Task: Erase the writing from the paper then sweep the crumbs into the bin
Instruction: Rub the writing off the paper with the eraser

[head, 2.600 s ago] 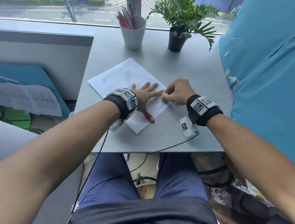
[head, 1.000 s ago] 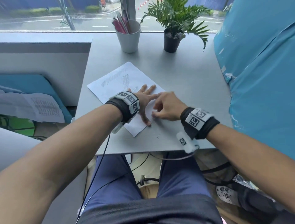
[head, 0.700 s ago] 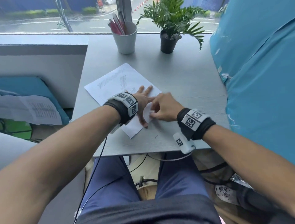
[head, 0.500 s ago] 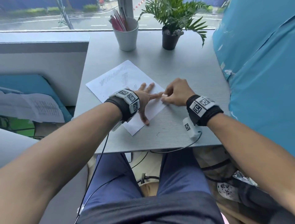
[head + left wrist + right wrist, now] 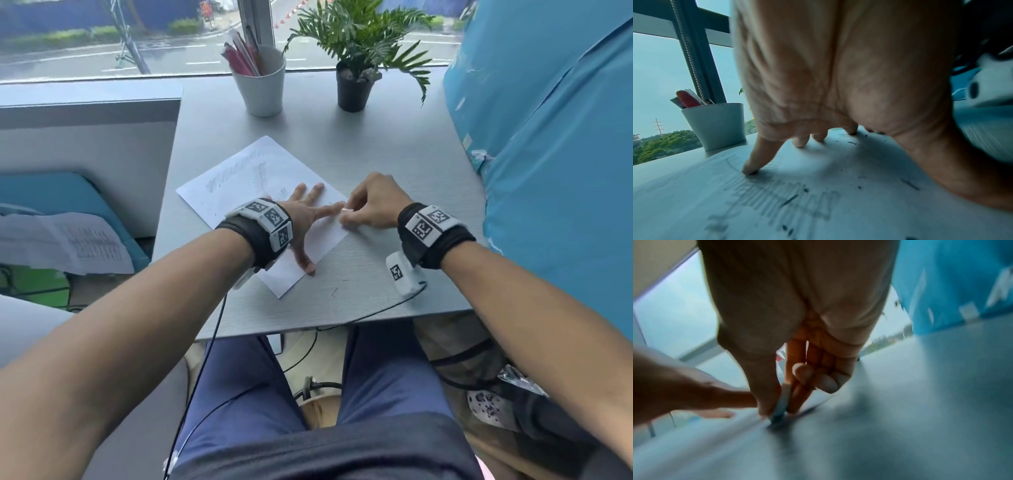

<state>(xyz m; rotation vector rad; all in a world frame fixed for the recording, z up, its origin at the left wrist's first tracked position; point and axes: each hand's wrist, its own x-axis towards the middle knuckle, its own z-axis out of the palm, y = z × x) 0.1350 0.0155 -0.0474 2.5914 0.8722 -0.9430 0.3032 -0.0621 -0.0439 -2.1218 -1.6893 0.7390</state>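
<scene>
The paper (image 5: 274, 192) lay askew on the grey surface (image 5: 376, 144), one corner toward the near edge. Faint pencil writing (image 5: 239, 169) showed on its far half. The left hand (image 5: 301, 219) pressed flat on the paper, fingers (image 5: 317, 192) straight and spread, thumb reaching toward the near corner. In the left wrist view the fingertips (image 5: 750, 170) touched the sheet, with smudged pencil lines and dark crumbs (image 5: 859, 187) scattered under the palm. The right hand (image 5: 371, 205) sat at the paper's right edge, its thumb and fingers pinching a small white eraser (image 5: 346, 209). The right wrist view showed the eraser (image 5: 782, 402) held upright, its lower end down on the paper edge; the other fingers were curled in. The left index finger lay just beside the eraser. A few crumbs (image 5: 335, 292) lay on the surface near the paper's near corner. At the far end stood a white cup (image 5: 262, 89) of pens and a potted plant (image 5: 356, 61), well apart from the paper.
</scene>
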